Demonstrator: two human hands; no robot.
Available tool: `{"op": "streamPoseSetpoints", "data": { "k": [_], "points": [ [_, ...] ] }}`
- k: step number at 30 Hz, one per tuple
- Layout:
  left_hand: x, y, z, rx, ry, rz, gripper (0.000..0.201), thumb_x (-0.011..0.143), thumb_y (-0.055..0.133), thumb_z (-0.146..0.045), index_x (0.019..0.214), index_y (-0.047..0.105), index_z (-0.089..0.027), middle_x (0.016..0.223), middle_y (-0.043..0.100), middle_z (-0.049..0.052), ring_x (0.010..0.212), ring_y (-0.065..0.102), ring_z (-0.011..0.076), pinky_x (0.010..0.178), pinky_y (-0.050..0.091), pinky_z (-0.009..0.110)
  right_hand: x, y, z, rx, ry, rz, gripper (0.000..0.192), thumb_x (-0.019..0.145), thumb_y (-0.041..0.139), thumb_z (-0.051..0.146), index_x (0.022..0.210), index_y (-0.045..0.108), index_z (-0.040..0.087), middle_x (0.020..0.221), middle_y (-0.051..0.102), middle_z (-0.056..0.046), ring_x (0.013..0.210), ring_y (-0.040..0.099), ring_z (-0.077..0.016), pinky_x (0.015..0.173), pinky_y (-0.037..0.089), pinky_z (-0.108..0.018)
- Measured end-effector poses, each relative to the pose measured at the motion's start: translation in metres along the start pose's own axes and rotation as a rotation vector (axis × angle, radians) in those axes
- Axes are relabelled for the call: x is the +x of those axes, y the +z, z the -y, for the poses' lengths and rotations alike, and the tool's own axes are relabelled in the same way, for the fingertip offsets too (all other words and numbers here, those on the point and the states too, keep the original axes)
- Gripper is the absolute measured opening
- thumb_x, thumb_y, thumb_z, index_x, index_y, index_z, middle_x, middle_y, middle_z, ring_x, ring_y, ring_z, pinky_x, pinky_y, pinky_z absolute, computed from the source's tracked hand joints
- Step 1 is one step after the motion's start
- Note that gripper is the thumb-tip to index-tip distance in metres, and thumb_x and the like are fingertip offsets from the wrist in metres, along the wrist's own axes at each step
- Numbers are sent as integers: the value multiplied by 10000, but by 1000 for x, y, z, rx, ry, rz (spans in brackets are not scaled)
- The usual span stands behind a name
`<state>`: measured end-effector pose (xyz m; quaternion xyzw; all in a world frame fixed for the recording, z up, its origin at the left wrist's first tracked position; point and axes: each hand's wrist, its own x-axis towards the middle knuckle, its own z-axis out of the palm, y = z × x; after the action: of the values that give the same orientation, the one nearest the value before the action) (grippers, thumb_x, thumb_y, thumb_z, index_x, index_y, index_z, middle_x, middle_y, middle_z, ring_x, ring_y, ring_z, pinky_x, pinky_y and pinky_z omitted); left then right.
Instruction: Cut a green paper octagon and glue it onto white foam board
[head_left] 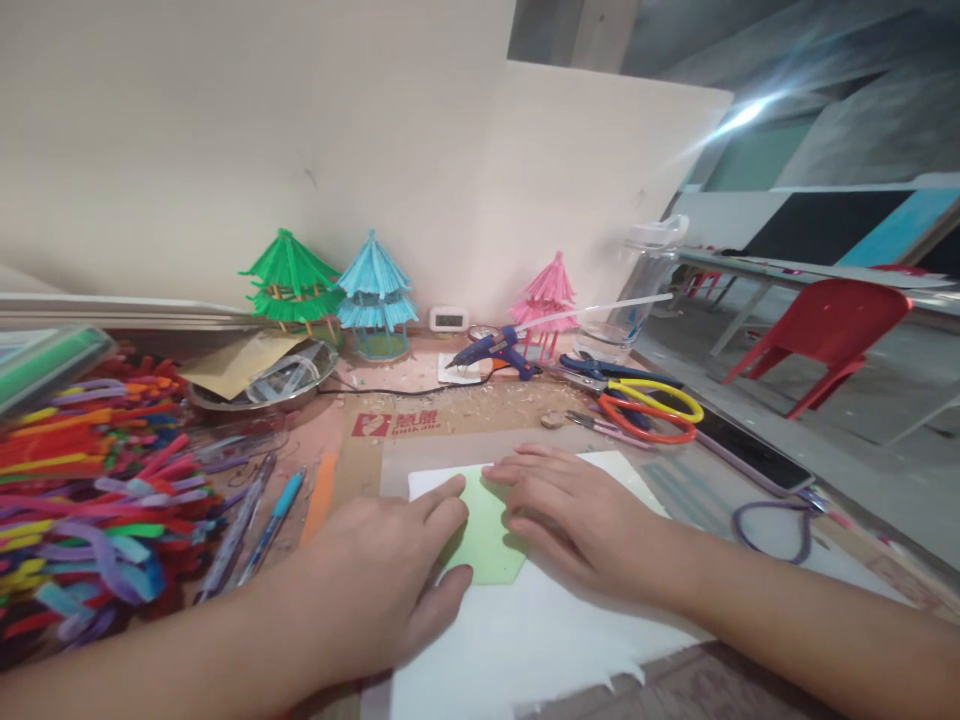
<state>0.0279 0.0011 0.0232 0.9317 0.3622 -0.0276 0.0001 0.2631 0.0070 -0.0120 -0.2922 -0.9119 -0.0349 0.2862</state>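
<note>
A pale green piece of paper or foam with angled corners (486, 545) lies on a white sheet (555, 650). On its left edge rests my left hand (405, 565), index finger stretched along it and thumb apart. My right hand (570, 510) lies over the piece's right side, its fingers stretched flat and pointing left. Both hands press from above rather than grasp. Part of the green piece is hidden beneath the fingers.
Pipe cleaners (112, 520) heap at left beside pens (274, 525). Small green (289, 280), blue (375, 290) and pink pavilions (551, 295) stand behind. A glue gun (495, 350), scissors (652, 410), phone (754, 450) and metal dish (262, 390) surround the work area.
</note>
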Motion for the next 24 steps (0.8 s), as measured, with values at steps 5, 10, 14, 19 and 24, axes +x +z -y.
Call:
{"op": "streamPoseSetpoints", "data": {
  "k": [5,10,14,19,24],
  "points": [
    [-1,2,-1,17,-6,-3,287,918,487,-284,1151,607,-165,1374,621,149,908,744,343,727,606,507,3,-2,3,35,28,60,122,973,513,218,944,624,176,1193,732,-122,1084,692,-237,1054,502,-493],
    [0,2,-2,55,40,-36,230,918,500,-260,1067,647,-163,1272,690,136,833,753,324,672,612,477,5,-2,4,23,14,63,155,980,497,212,906,628,173,1126,753,-114,1007,719,-225,1049,511,-474],
    [-1,5,-1,76,144,-128,232,932,488,-221,1073,662,-163,1181,735,103,788,754,290,651,613,448,5,-2,4,27,32,74,151,978,500,207,928,637,169,1145,745,-123,1061,703,-232,1080,483,-486],
    [-2,12,2,98,241,-253,215,930,486,-189,1038,672,-178,1140,752,53,751,748,260,605,604,416,5,-2,4,28,41,88,141,973,508,197,968,645,167,1132,745,-129,1085,693,-237,1091,470,-489],
    [-3,12,1,94,240,-247,244,922,474,-160,1074,665,-175,1081,762,48,756,741,255,609,595,408,6,-2,4,1,-25,43,156,982,491,183,969,645,158,1113,755,-128,1060,703,-231,1067,498,-477]
  ]
}}
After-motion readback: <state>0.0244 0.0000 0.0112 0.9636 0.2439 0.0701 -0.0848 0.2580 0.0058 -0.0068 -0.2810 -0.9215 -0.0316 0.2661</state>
